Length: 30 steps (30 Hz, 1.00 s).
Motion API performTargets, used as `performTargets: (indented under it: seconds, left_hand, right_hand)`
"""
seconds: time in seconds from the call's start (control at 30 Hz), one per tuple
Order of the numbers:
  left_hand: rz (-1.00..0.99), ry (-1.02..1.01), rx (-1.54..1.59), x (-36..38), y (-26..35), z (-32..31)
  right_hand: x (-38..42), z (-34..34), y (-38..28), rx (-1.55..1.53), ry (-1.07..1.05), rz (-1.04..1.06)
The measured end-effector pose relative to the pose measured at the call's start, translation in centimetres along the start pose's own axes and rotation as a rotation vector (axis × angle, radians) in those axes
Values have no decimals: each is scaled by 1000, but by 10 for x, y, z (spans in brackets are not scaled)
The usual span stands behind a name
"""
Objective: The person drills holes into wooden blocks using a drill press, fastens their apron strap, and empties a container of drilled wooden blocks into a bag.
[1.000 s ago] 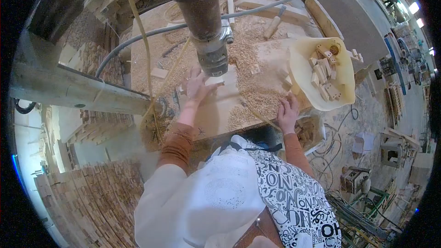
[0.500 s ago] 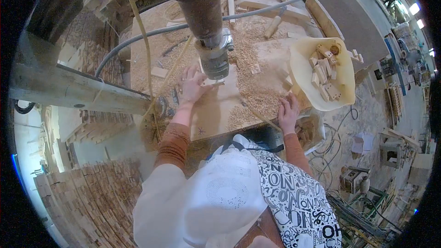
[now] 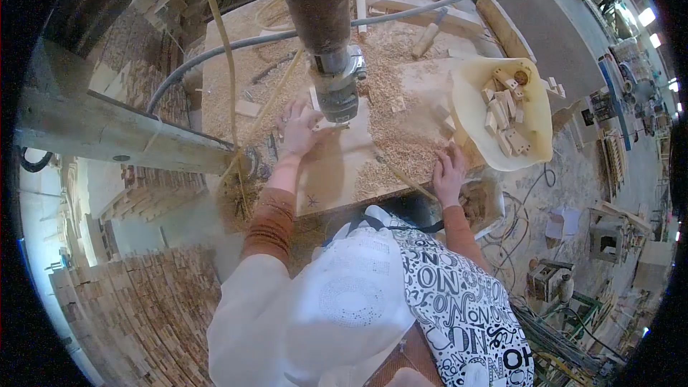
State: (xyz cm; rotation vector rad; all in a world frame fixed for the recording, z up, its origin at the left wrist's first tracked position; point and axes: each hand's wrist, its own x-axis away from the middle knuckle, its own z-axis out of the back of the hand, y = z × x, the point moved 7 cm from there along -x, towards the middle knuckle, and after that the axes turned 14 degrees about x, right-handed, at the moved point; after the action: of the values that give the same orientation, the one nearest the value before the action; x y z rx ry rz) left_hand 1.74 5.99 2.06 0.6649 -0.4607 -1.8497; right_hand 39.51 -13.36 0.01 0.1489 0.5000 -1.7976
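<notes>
My left hand (image 3: 297,129) is at a small wooden piece (image 3: 334,128) under the metal spindle (image 3: 338,100), its thumb and fingers around the piece's left end. The spindle hides part of the piece. Farther right, my right hand (image 3: 449,170) lies at the front edge of the worktable (image 3: 337,186), fingers apart and holding nothing visible. Beside it stands a pale yellow bin (image 3: 534,150) with several drilled wooden blocks (image 3: 505,118) inside.
Wood shavings (image 3: 401,136) cover much of the table. A brush-like wooden handle (image 3: 426,41) lies at the back. A grey hose (image 3: 251,46) arches across the view, and a yellow hose (image 3: 228,64) hangs at left. A thick metal column (image 3: 122,129) runs along the left.
The view has shifted slightly. Both hands stay in nearly the same places, my left hand by the spindle and my right hand at the table edge.
</notes>
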Motion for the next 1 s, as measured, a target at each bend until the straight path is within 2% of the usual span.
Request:
performTargets:
  seconds: [0.67,1.0]
  left_hand:
    - [71,-29,9,0,-5,-2]
    - [-54,24,-23,1,-6,-4]
  right_hand:
    - [3,-5,5,32,-30,18]
    - [3,-5,5,-3,-15,24]
